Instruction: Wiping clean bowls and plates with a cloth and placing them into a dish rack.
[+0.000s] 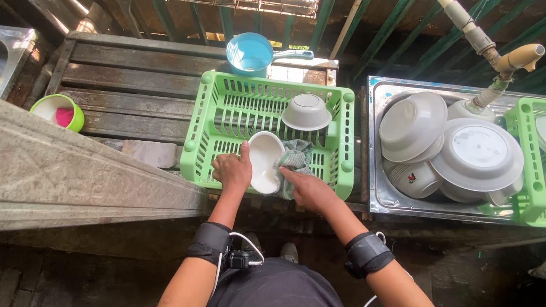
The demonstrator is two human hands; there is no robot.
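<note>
A small white bowl (pixel 264 161) is being held tilted over the near edge of the green basket (pixel 199 130); the left hand (pixel 233 171) is closing its grip on the bowl's rim, thumb up; the right hand (pixel 310 189) is pressing a grey-green cloth (pixel 295 161) against the bowl's other side, fingers closed on it; just beyond the grip another white bowl (pixel 306 111) is lying upside down; further off a blue ladle (pixel 251 53) is resting on the wooden bench (pixel 132 80); well right of the grip, white dishes (pixel 476 154) are sitting piled in a metal sink (pixel 379 190).
</note>
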